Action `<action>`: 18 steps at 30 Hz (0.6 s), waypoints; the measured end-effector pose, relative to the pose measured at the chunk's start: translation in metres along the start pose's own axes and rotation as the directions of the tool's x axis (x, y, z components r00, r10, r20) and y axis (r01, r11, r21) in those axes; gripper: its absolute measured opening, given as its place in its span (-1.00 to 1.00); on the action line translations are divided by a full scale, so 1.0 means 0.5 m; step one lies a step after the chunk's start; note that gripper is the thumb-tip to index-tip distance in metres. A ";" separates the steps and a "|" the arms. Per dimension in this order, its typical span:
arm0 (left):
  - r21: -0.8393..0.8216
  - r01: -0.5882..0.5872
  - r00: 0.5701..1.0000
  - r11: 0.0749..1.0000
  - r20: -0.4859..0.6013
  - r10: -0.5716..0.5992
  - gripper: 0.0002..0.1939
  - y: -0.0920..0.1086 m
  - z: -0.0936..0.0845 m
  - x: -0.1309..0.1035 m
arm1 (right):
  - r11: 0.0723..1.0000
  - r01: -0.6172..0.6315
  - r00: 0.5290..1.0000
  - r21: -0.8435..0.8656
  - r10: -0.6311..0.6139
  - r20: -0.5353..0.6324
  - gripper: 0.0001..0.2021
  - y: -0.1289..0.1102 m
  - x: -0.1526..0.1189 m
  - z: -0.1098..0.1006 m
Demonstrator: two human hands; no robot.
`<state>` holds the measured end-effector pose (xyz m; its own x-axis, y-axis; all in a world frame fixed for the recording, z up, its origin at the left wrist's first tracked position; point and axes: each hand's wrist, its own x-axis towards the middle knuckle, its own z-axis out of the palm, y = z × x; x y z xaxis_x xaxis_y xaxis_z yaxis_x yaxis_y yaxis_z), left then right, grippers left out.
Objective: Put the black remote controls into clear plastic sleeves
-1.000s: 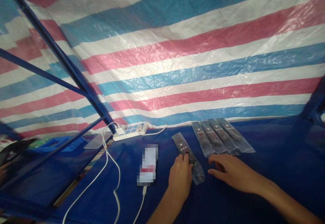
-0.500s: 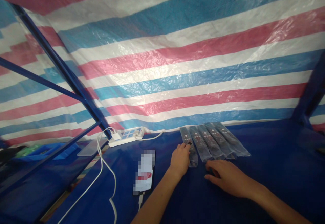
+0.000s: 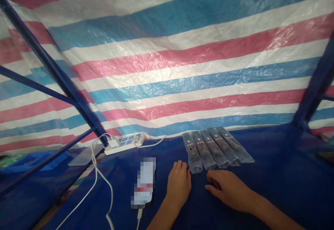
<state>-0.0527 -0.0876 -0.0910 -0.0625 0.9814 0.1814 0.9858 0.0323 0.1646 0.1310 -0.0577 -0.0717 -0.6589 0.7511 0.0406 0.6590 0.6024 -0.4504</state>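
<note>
Several dark remote controls in clear plastic sleeves lie side by side, fanned slightly, at the back of the blue table. My left hand point(image 3: 179, 182) rests palm down on the tabletop, its fingers loosely extended and holding nothing. Its fingertips are close to the near end of the leftmost bagged remote control point(image 3: 192, 150). Just below the row's near ends is my right hand point(image 3: 229, 190), with the thumb apart from the bent fingers and nothing visible between them. The rightmost bagged remote control point(image 3: 236, 146) lies slanted, up and to the right of that hand.
A phone point(image 3: 144, 181) with a blurred screen lies left of my left hand, a white cable plugged into its near end. Behind it a white power strip point(image 3: 125, 143) holds plugs and cords. Blue metal posts point(image 3: 75, 98) and a striped tarp point(image 3: 182, 63) border the blue table point(image 3: 276, 174).
My left hand has drawn back toward me and left, off the leftmost bagged remote control. The right hand has shifted little. The view has tilted slightly.
</note>
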 end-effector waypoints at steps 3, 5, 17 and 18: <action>-0.012 -0.015 1.000 1.000 -0.005 0.015 -0.78 -0.001 0.001 -0.001 | 1.000 0.002 1.000 -0.005 -0.002 0.001 -0.89 -0.002 0.000 0.005; -0.015 -0.010 1.000 1.000 0.005 0.010 -0.79 0.001 -0.002 -0.002 | 1.000 -0.001 1.000 -0.003 0.001 0.007 -0.88 -0.002 0.000 0.005; -0.046 0.033 0.997 0.998 0.075 -0.030 -0.78 0.005 -0.019 -0.003 | 1.000 -0.026 0.999 -0.006 0.026 0.032 -0.87 -0.009 0.003 0.006; -0.050 0.036 0.997 0.998 0.073 -0.032 -0.77 0.004 -0.018 -0.003 | 1.000 -0.024 0.999 -0.002 0.024 0.032 -0.87 -0.008 0.003 0.006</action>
<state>-0.0521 -0.0907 -0.0820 -0.0821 0.9911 0.1045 0.9739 0.0576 0.2196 0.1263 -0.0600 -0.0722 -0.6542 0.7564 0.0011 0.6754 0.5848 -0.4493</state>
